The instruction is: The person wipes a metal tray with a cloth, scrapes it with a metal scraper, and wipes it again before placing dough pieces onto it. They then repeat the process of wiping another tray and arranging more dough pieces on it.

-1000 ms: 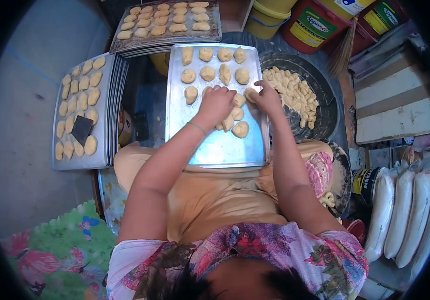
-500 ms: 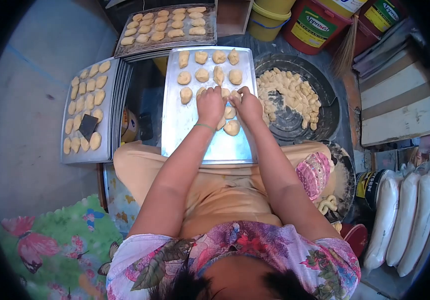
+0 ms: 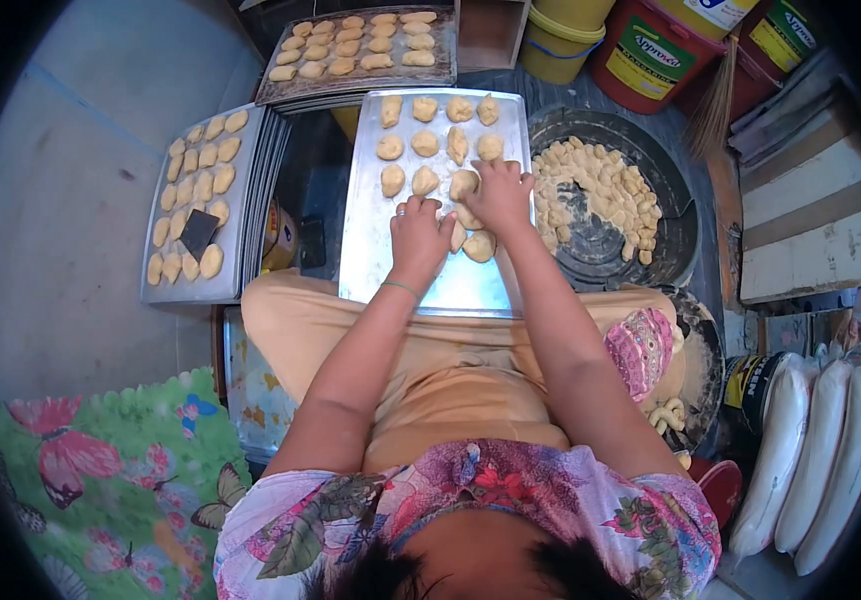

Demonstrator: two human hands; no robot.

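A metal tray (image 3: 375, 270) lies across my lap with rows of dough pieces, such as a dough ball (image 3: 424, 181) in the third row. My left hand (image 3: 421, 238) is low over the tray's middle, fingers bent and apart, beside a small dough piece (image 3: 457, 236); nothing shows in its grip. My right hand (image 3: 499, 193) has its thumb and fingers spread over the third row's right end, touching a dough piece (image 3: 463, 184). Part of the dough under my right hand is hidden. Another dough ball (image 3: 479, 246) sits just below the hands.
Right of the tray, a round black basin (image 3: 675, 240) holds many small dough pieces. Filled trays stand at the left (image 3: 235, 240) and the back (image 3: 270, 92). A dark square (image 3: 198, 234) rests on the left one. Buckets (image 3: 640, 60) and white bags (image 3: 770, 455) are at the right.
My hands have moved apart, the left one down and the right one up and to the right. The dough they covered in the third row now shows. The whole view has shifted slightly.
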